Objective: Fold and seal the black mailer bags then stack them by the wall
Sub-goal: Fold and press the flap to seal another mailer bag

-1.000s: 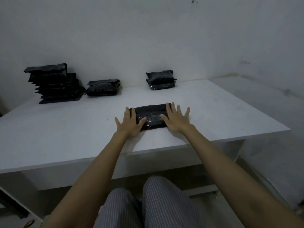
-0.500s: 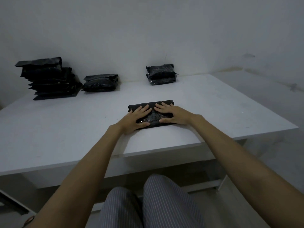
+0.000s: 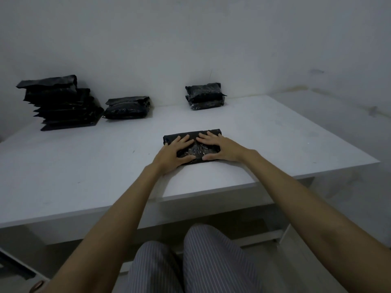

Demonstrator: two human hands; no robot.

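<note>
A folded black mailer bag [image 3: 195, 151] lies on the white table [image 3: 84, 166], a little back from its front edge. My left hand [image 3: 172, 154] presses on the bag's left half with spread, straight fingers. My right hand [image 3: 220, 149] presses on its right half the same way, thumb along the near edge. The fingertips of both hands nearly meet over the bag's middle. By the wall sits a small stack of two sealed bags [image 3: 204, 96].
A tall pile of several flat black bags [image 3: 59, 103] stands at the back left, with a single filled bag [image 3: 127, 107] just to its right. The table's right edge and front edge drop to the floor. My striped trouser legs [image 3: 190, 263] show below.
Both hands slid inward from the bag's ends to its middle and stay pressed there. The view shifted down slightly.
</note>
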